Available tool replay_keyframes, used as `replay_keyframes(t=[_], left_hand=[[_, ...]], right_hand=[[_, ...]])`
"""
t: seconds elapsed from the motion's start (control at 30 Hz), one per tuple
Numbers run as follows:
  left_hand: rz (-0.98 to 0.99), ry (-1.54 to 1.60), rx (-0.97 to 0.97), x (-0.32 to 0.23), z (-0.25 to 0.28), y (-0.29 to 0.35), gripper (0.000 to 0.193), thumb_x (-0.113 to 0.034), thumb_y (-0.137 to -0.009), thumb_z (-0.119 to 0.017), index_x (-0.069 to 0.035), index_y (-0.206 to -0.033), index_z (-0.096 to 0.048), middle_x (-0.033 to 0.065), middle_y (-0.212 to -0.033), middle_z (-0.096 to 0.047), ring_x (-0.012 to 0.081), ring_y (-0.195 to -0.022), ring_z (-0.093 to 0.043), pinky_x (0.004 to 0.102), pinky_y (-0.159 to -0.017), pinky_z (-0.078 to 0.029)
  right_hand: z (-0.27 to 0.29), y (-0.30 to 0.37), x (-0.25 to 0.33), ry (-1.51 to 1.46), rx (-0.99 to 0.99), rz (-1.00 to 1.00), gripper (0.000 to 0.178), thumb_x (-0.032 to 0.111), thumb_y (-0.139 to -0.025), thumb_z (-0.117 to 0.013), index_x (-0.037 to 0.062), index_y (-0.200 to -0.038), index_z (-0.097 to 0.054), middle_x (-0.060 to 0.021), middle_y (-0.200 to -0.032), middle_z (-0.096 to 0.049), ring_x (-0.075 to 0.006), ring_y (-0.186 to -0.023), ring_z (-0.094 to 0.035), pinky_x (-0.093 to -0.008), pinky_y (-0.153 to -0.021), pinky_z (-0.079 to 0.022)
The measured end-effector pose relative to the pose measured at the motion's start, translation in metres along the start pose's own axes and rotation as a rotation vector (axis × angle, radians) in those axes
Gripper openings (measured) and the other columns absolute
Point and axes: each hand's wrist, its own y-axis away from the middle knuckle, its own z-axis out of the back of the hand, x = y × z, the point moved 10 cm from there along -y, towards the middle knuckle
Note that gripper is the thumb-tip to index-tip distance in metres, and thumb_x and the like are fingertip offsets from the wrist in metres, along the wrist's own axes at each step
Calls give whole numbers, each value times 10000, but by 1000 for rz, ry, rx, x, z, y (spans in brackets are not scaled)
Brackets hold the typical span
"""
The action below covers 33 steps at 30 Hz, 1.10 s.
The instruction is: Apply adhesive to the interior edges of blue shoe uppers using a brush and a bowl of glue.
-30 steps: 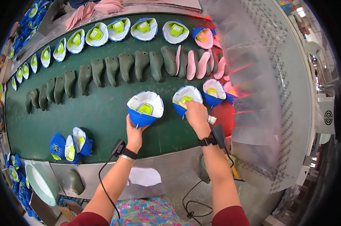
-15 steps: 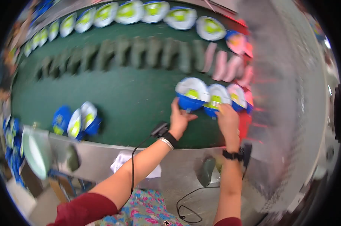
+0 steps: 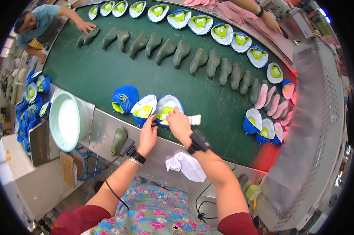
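Three blue shoe uppers (image 3: 145, 107) lie in a near row on the green bench (image 3: 95, 74); three more (image 3: 263, 127) are grouped at the right. Along the far edge runs an arc of twelve white-and-blue uppers (image 3: 200, 23). Before it stand about fourteen grey-green shoe lasts (image 3: 167, 51) and four pink lasts (image 3: 273, 103) at the right end. One pale green bowl (image 3: 67, 121), one white cloth (image 3: 186, 164).

a shoe factory line: green conveyor belt (image 3: 106, 74) carrying rows of shoe lasts (image 3: 167, 51) and blue uppers (image 3: 124, 98).
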Motion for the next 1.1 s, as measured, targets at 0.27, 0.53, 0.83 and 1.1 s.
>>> replay_keyframes(t=[0.27, 0.53, 0.83, 1.1], left_hand=[[51, 618, 566, -69, 49, 14, 652, 63, -838, -530, -84, -1442, -332, 142, -1398, -454, 221, -1166, -547, 344, -948, -469], [-162, 488, 360, -56, 318, 102, 742, -22, -887, -565, -58, -1487, -130, 186, -1453, -340, 276, -1325, -384, 381, -1087, -317], [291, 1188, -464, 153, 467, 171, 439, 7, -945, -440, -95, -1369, -384, 77, -1319, -498, 199, -1172, -529, 336, -982, -459], [309, 1327, -382, 211, 465, 124, 566, 19, -939, -424, -142, -1456, -260, 92, -1366, -445, 255, -1154, -548, 423, -812, -563]], right_hand=[[123, 70, 49, -519, 7, -260, 392, 166, -688, -802, 52, -1035, -658, -127, -914, -632, -295, -874, -602, -329, -746, -495], [140, -13, 327, -653, 561, 242, 208, 211, -826, -683, 115, -1006, -639, -132, -825, -581, -308, -798, -589, -382, -714, -473], [31, -219, 444, -674, 111, 144, 257, 254, -862, -676, 8, -789, -685, -120, -741, -648, -273, -671, -608, -332, -636, -483], [-31, -248, 440, -552, 47, 120, 155, 108, -771, -743, 31, -904, -723, -104, -817, -713, -145, -723, -675, -260, -677, -523]])
